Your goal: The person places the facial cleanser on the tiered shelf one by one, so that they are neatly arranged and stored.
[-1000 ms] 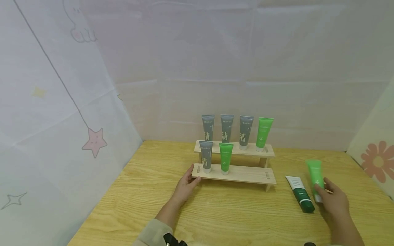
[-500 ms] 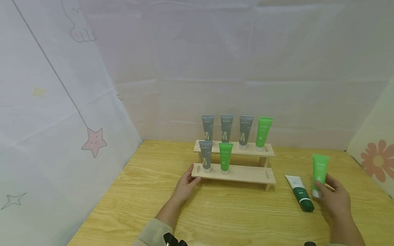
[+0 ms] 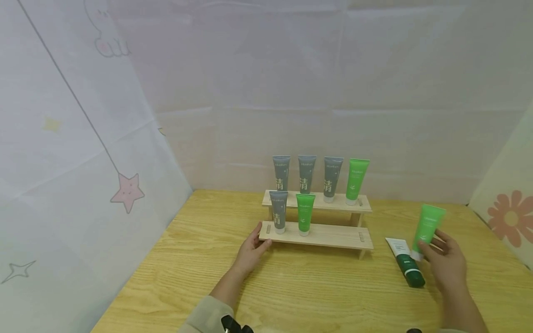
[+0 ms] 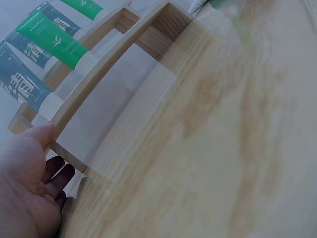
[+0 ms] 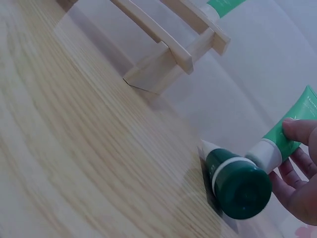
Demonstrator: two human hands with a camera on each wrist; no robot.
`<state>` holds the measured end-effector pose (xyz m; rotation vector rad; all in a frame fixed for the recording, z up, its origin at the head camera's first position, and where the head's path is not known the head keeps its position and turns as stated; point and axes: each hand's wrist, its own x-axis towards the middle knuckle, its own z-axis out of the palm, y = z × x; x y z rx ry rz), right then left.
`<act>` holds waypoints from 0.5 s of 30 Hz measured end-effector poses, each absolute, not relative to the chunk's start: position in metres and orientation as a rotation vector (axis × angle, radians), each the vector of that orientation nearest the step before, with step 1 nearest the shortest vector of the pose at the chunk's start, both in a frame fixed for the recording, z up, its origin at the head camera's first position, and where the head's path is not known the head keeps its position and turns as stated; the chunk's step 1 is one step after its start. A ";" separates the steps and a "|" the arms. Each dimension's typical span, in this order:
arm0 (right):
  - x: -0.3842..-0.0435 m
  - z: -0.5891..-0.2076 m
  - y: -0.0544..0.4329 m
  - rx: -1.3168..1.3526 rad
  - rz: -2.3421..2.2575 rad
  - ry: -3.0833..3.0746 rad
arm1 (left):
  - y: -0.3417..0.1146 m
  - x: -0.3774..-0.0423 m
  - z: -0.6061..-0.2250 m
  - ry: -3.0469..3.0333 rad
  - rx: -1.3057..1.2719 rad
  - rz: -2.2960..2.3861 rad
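Note:
My right hand (image 3: 449, 261) pinches a bright green squeeze tube (image 3: 428, 226) near its white cap, thumb in front and fingers behind. The tube tilts, cap end down, over the right side of the table. Just left of it lies a white and dark green tube (image 3: 405, 263), its cap toward me. My left hand (image 3: 248, 253) holds the left end of the two-tier wooden stand (image 3: 333, 235), thumb at the front edge of the lower shelf. On that shelf stand a grey tube (image 3: 279, 210) and a green tube (image 3: 305, 212), both on their caps.
The upper shelf (image 3: 318, 201) carries several upright tubes: grey ones and, at its right end, a green tube (image 3: 356, 180). Behind the wooden table (image 3: 316, 296) hangs a pale cloth backdrop (image 3: 266, 101). A patterned cloth (image 3: 129, 189) runs along the left.
My right hand has raised the green tube from the table, stood it more upright, then shifted it left with the cap end leaning toward the dark green tube. My left hand stays at the stand.

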<state>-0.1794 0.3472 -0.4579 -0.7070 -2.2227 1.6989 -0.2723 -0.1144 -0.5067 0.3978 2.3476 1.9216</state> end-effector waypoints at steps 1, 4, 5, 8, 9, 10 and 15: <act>-0.180 -0.458 0.345 -0.682 1.692 -2.232 | -0.114 -0.272 -0.507 2.340 0.387 1.925; -0.181 -0.458 0.338 -0.622 1.698 -2.228 | -0.114 -0.272 -0.507 2.354 0.402 1.915; -0.182 -0.457 0.336 -0.609 1.694 -2.234 | -0.114 -0.272 -0.507 2.358 0.395 1.911; -0.184 -0.456 0.329 -0.584 1.670 -2.263 | -0.114 -0.272 -0.507 2.373 0.384 1.900; -0.184 -0.455 0.326 -0.577 1.652 -2.278 | -0.114 -0.272 -0.506 2.372 0.371 1.900; -0.185 -0.455 0.323 -0.573 1.629 -2.297 | -0.113 -0.272 -0.506 2.371 0.358 1.902; -0.188 -0.452 0.311 -0.543 1.605 -2.320 | -0.113 -0.273 -0.507 2.378 0.358 1.901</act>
